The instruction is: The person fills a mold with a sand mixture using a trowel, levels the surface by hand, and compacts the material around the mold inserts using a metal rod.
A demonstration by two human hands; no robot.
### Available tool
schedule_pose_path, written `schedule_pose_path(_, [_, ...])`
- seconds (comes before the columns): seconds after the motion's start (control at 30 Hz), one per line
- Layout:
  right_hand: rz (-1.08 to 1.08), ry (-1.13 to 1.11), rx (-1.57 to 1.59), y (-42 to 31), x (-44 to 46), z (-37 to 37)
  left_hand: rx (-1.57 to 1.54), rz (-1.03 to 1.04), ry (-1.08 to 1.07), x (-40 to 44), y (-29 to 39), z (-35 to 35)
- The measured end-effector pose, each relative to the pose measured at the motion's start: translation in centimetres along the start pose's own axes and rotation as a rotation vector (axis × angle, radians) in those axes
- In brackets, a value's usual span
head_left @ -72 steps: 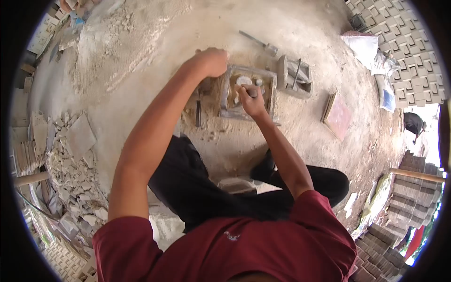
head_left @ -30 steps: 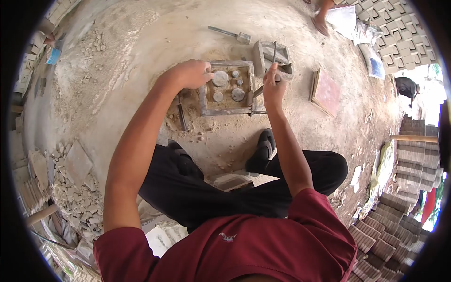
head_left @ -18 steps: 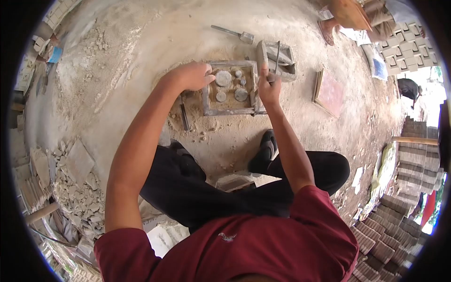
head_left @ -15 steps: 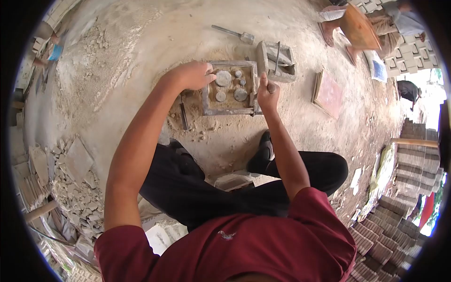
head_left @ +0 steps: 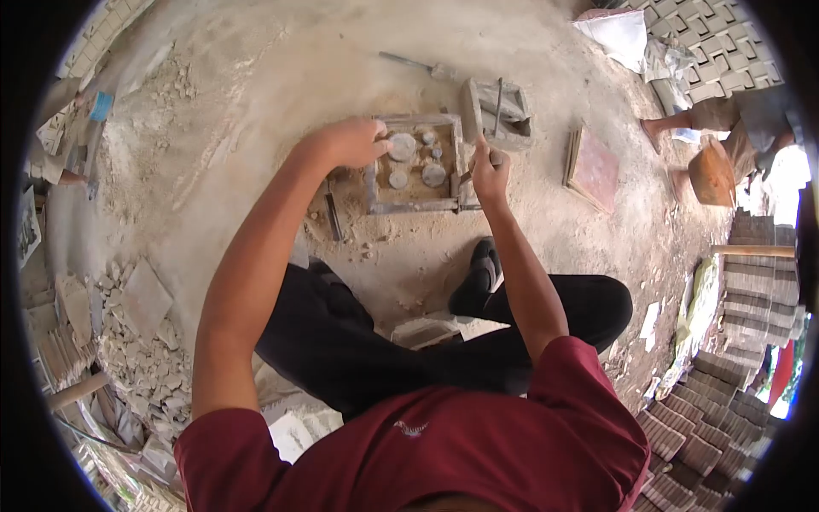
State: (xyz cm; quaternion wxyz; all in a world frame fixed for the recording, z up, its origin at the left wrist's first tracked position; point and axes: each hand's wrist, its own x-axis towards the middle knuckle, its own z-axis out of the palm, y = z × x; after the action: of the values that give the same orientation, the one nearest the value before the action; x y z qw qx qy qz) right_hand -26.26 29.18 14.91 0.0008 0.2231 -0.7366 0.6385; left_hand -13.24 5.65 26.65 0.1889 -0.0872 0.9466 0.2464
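Observation:
On the dusty ground in front of me lies a square frame [head_left: 415, 206] packed with sand-coloured material. Several round grey discs, including a large disc [head_left: 402, 147], are set in it. My left hand [head_left: 357, 142] is closed over the upper left part of the frame's rim. At the frame's right side, my right hand [head_left: 490, 175] is wrapped round the dark handle of a small hand tool, thumb pointing up. The tool's working end is too small to make out. A dark flat bar [head_left: 333, 216] lies left of the frame.
A grey box [head_left: 472, 111] with a rod in it stands beyond my right hand. A long-handled tool [head_left: 408, 60] lies farther off. To the right are flat square boards [head_left: 592, 171] and a person's leg [head_left: 712, 117]. Rubble [head_left: 145, 367] lies left, stacked tiles [head_left: 742, 341] right.
My right hand has turned slightly, tilting its tool toward the frame's edge. My left hand keeps its place on the rim. The person at the right has moved farther right, with the orange-brown object lower.

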Motion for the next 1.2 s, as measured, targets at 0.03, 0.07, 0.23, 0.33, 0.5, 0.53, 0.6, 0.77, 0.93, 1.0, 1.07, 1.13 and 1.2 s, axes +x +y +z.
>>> schedule_pose_path(0.03, [0.07,0.044,0.049,-1.6,0.5,0.2,0.014,0.007,0.025,0.3,-0.1,-0.2])
schedule_pose_path(0.07, [0.15,0.08,0.097,-2.5,0.3,0.3,0.012,0.006,0.024,0.3,0.0,0.0])
schedule_pose_path(0.23, [-0.042,0.065,-0.028,0.3,0.2,1.3,-0.016,-0.002,-0.017,0.3,-0.1,-0.6])
schedule_pose_path(0.33, [0.188,0.174,0.245,-1.8,0.9,1.0,-0.009,-0.013,0.016,0.5,-0.7,-0.1])
schedule_pose_path(0.5, [0.112,0.059,0.14,0.4,3.4,1.8,-0.02,-0.011,0.009,1.0,-1.2,-0.3])
schedule_pose_path(0.53, [0.115,0.053,0.142,2.1,3.3,1.6,-0.01,-0.009,0.025,0.8,-1.2,-0.1])
schedule_pose_path(0.6, [-0.019,0.076,0.122,3.4,3.6,2.4,-0.022,-0.005,0.025,0.7,-1.3,-0.8])
schedule_pose_path(0.77, [0.016,0.129,-0.046,1.7,6.9,2.9,-0.07,0.006,0.046,1.2,-1.9,1.0])
schedule_pose_path(0.93, [0.095,0.05,0.024,2.5,9.7,3.4,-0.04,0.004,-0.023,1.1,-1.1,-0.5])
schedule_pose_path(1.0, [-0.062,0.186,0.048,2.8,9.8,3.4,-0.061,0.008,0.002,1.3,-1.3,-0.3])
schedule_pose_path(1.07, [-0.014,0.124,0.033,3.1,9.5,3.9,-0.068,0.014,-0.004,0.8,-1.4,0.4])
schedule_pose_path(1.13, [0.02,0.0,-0.002,2.2,11.2,4.7,-0.059,0.014,-0.008,1.2,-1.4,-0.3])
schedule_pose_path(1.2, [0.089,0.053,0.085,2.3,12.0,4.6,-0.047,-0.003,-0.025,1.1,-1.3,-0.1])
